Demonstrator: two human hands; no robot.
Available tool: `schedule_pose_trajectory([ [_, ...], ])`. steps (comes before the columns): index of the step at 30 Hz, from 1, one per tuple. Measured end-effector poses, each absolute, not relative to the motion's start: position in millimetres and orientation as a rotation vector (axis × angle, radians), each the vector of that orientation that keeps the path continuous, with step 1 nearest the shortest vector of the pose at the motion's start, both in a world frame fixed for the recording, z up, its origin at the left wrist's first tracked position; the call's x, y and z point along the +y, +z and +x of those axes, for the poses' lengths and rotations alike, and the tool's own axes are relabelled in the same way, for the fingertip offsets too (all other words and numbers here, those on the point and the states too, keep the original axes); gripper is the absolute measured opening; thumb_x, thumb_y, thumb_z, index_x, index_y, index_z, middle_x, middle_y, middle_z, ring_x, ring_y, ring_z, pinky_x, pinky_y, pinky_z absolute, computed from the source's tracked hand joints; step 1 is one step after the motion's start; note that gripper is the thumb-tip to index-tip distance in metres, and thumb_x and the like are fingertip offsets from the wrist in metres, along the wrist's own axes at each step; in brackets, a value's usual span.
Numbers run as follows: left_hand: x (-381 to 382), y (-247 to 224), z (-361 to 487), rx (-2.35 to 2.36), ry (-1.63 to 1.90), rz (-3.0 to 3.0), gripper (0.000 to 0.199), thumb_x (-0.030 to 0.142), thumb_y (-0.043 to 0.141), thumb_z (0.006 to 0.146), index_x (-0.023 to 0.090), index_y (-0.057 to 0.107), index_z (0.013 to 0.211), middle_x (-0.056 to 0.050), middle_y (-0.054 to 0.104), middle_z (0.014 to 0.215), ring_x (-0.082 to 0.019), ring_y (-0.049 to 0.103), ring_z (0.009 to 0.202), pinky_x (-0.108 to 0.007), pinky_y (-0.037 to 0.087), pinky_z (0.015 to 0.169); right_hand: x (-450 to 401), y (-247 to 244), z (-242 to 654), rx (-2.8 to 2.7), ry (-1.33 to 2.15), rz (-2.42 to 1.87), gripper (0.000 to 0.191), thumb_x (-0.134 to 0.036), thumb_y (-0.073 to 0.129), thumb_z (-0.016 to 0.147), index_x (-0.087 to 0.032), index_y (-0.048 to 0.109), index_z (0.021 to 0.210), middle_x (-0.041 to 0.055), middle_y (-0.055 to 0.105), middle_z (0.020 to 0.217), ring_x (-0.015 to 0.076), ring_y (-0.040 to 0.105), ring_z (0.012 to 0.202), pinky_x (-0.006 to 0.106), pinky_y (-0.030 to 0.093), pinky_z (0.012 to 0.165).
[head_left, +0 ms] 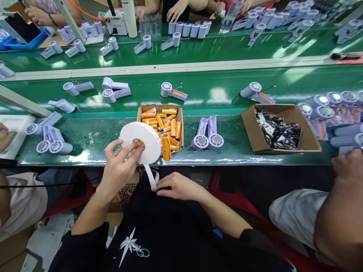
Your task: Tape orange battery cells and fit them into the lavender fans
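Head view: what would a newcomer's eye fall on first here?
Probably the big white roll in the left hand, near the close edge of the green bench, with its loose strip running down to the right hand. Next, just behind it, a cardboard box of bright orange cylinders; farther right, another box heaped with dark, flat parts.

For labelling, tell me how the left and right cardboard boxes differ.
The left box holds orange cylinders; the right box, dark and silvery pieces. The right box looks wider than the left. The white roll partly hides the left box, not the right. Both are open brown cardboard.
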State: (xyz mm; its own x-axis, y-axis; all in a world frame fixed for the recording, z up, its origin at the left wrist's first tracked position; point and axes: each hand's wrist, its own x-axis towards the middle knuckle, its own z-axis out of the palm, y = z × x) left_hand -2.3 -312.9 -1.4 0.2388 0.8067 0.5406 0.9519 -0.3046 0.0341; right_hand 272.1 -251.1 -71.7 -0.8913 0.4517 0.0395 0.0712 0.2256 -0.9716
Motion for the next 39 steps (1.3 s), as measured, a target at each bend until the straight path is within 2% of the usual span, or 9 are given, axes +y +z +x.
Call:
schedule_pose_trajectory([
  [4, -311.5, 4.5, -2.2, -1.491, -0.633, -2.139, 0.068, 0.005, 0.073, 0.096, 0.036, 0.064, 0.156, -0.003, 0.081, 0.128, -0.032, 0.049, 0.125, -0.044, 0.057, 0.097, -228.3, -60.2, 281.6, -1.831, 1.713, -0.638, 0.063, -0.049, 0.093, 0.086, -0.028, 0.077, 0.144, 0.0104, 0.082, 0.136, 0.0282, 0.081, 0.123, 0.042, 0.064, 0.110],
  [7, -308.1, 11.9, 1.8, -1.395, -0.603, -2.163, 0.066, 0.005, 0.074, 0.098, 0.036, 0.065, 0.156, -0.001, 0.081, 0.127, -0.030, 0.048, 0.116, -0.043, 0.052, 0.103, -209.6, -42.4, 282.0, -1.489, 1.707, -0.669, 0.072, -0.050, 0.096, 0.082, -0.028, 0.074, 0.147, 0.0098, 0.078, 0.143, 0.0287, 0.077, 0.131, 0.044, 0.065, 0.111],
  [11, -304.4, 15.5, 13.6, -1.339, -0.614, -2.172, 0.069, 0.003, 0.075, 0.098, 0.032, 0.063, 0.159, -0.002, 0.082, 0.122, -0.029, 0.045, 0.099, -0.044, 0.048, 0.102, -210.5, -39.1, 258.8, -1.318, 1.631, -0.703, 0.051, -0.047, 0.098, 0.079, -0.025, 0.085, 0.124, 0.0059, 0.087, 0.118, 0.0276, 0.085, 0.108, 0.045, 0.071, 0.103],
  [15, -308.6, 0.9, 23.9, -1.399, -0.612, -2.072, 0.070, 0.009, 0.079, 0.097, 0.030, 0.059, 0.161, -0.003, 0.082, 0.112, -0.027, 0.046, 0.089, -0.044, 0.042, 0.084, -227.1, -58.6, 232.0, -0.955, 1.407, -0.806, 0.049, -0.050, 0.099, 0.076, -0.023, 0.086, 0.115, 0.0074, 0.087, 0.114, 0.0291, 0.085, 0.107, 0.043, 0.072, 0.099],
  [19, -321.1, -11.8, 19.8, -1.462, -0.608, -2.245, 0.071, 0.018, 0.074, 0.104, 0.023, 0.047, 0.169, -0.007, 0.082, 0.111, -0.022, 0.058, 0.086, -0.043, 0.038, 0.078, -220.1, -61.8, 240.4, -0.873, 1.471, -0.796, 0.071, -0.045, 0.104, 0.069, -0.027, 0.079, 0.132, 0.0045, 0.089, 0.101, 0.0261, 0.085, 0.085, 0.041, 0.074, 0.082],
  [22, -329.0, -10.5, 10.7, -1.494, -0.616, -2.281, 0.063, 0.015, 0.073, 0.102, 0.028, 0.056, 0.162, -0.005, 0.081, 0.111, -0.021, 0.060, 0.083, -0.042, 0.039, 0.082, -196.1, -50.0, 264.6, -0.890, 1.373, -0.781, 0.080, -0.043, 0.100, 0.075, -0.037, 0.067, 0.148, 0.0014, 0.088, 0.106, 0.0232, 0.085, 0.086, 0.038, 0.073, 0.080],
  [28, -320.4, -29.0, -37.5, -1.864, -0.613, -2.255, 0.042, 0.033, 0.080, 0.095, 0.027, 0.076, 0.136, -0.012, 0.075, 0.122, -0.032, 0.061, 0.108, -0.047, 0.044, 0.098, -169.8, -44.1, 288.3, -0.789, 1.186, -0.772, 0.056, -0.047, 0.090, 0.089, -0.041, 0.072, 0.141, 0.0001, 0.085, 0.115, 0.0226, 0.085, 0.105, 0.037, 0.073, 0.086],
  [34, -321.1, -66.0, -130.0, -2.421, -0.495, -1.916, 0.057, 0.052, 0.075, 0.090, 0.028, 0.071, 0.142, -0.014, 0.067, 0.147, -0.043, 0.049, 0.139, -0.060, 0.036, 0.119, -206.2, -61.7, 311.7, -0.726, 1.651, -0.885, 0.037, -0.048, 0.104, 0.072, -0.030, 0.087, 0.099, 0.0038, 0.087, 0.089, 0.0219, 0.083, 0.071, 0.031, 0.070, 0.063],
  [39, -280.0, -57.2, -137.9, -2.306, -0.679, -1.944, 0.050, 0.058, 0.061, 0.100, 0.028, 0.072, 0.138, -0.011, 0.071, 0.146, -0.037, 0.055, 0.140, -0.057, 0.036, 0.125, -241.6, -71.9, 336.0, -0.710, 2.118, -0.910, 0.043, -0.047, 0.101, 0.077, -0.027, 0.089, 0.112, 0.0126, 0.088, 0.098, 0.0254, 0.086, 0.082, 0.028, 0.068, 0.065],
])
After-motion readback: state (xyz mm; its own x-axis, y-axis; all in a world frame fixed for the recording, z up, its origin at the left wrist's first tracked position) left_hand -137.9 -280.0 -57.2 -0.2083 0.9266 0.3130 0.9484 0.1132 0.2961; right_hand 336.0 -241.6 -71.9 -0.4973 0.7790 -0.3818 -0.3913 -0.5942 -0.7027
